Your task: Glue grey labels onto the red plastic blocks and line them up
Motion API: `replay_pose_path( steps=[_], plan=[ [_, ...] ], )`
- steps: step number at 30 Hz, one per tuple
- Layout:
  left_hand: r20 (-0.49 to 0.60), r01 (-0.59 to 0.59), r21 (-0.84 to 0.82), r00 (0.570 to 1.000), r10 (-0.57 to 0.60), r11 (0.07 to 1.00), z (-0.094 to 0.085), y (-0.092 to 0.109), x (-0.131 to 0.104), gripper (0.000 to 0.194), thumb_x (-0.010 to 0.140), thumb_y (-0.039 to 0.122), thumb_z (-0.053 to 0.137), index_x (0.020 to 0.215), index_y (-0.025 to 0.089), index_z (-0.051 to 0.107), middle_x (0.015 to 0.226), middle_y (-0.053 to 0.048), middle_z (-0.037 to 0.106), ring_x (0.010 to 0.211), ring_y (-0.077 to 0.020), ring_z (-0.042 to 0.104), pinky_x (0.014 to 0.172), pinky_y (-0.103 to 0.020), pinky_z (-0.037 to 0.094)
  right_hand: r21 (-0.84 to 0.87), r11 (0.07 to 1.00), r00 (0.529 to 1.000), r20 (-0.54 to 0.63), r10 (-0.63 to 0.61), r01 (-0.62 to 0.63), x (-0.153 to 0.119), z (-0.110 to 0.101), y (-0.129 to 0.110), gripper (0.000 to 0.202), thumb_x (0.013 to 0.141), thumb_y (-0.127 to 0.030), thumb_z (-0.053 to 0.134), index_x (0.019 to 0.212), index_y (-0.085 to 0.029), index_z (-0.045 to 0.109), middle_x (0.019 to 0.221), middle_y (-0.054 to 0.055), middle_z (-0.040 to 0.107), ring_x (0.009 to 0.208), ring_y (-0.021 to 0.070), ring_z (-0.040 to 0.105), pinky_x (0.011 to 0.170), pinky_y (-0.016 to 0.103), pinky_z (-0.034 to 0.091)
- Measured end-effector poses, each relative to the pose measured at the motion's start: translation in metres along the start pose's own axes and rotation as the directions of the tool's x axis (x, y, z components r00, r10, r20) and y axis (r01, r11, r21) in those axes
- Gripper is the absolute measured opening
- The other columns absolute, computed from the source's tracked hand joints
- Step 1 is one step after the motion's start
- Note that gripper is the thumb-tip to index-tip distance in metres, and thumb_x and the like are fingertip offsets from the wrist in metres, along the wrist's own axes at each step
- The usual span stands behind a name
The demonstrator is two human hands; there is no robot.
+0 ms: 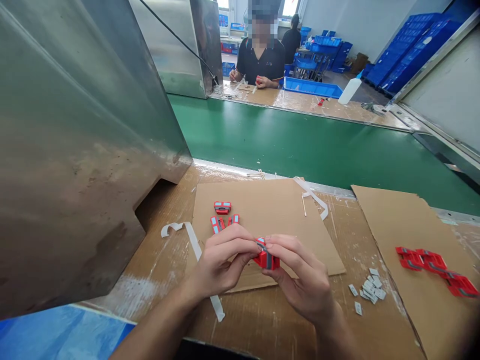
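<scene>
Between my two hands, over the middle cardboard sheet [270, 200], is a small red plastic part [267, 259] with a grey band and a pale blue patch. My right hand [300, 270] grips it from the right, thumb below and fingers on top. The fingers of my left hand [227, 257] are closed at its left side, pressed against it; their tips partly hide it. Just beyond my left hand lie several similar red parts [222, 207] with light blue patches, the nearest ones partly covered by my fingers.
Grey tabs [371, 287] lie piled at right, near red parts [431, 262] on another cardboard sheet [393, 215]. White strips [193, 240] and cotton swabs [304, 205] lie about. A metal housing [82, 150] stands left. Across a green belt [300, 135] sits a person [261, 62]; a white bottle [350, 91] stands there.
</scene>
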State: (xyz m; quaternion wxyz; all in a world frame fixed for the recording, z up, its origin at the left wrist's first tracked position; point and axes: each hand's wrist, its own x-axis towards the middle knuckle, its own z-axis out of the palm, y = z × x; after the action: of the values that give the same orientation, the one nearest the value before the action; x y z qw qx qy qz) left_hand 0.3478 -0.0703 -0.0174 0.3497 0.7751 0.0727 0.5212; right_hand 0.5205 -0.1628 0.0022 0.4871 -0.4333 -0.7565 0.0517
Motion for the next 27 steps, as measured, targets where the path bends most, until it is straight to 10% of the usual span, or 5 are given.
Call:
replay_pose_path(
  steps=[27],
  plan=[
    [0.002, 0.006, -0.14, 1.0, -0.006, 0.99, 0.002, 0.001, -0.005, 0.035, 0.083, -0.011, 0.059, 0.092, 0.02, 0.045, 0.092, -0.005, 0.068, 0.083, -0.0144, 0.063, 0.076, -0.029, 0.055, 0.113, 0.991, 0.997, -0.019, 0.079, -0.076, 0.0, -0.003, 0.004, 0.04, 0.087, -0.008, 0.075, 0.123, -0.02, 0.064, 0.109, 0.009, 0.073, 0.108, 0.02, 0.07, 0.095, 0.033, 0.06]
  ],
)
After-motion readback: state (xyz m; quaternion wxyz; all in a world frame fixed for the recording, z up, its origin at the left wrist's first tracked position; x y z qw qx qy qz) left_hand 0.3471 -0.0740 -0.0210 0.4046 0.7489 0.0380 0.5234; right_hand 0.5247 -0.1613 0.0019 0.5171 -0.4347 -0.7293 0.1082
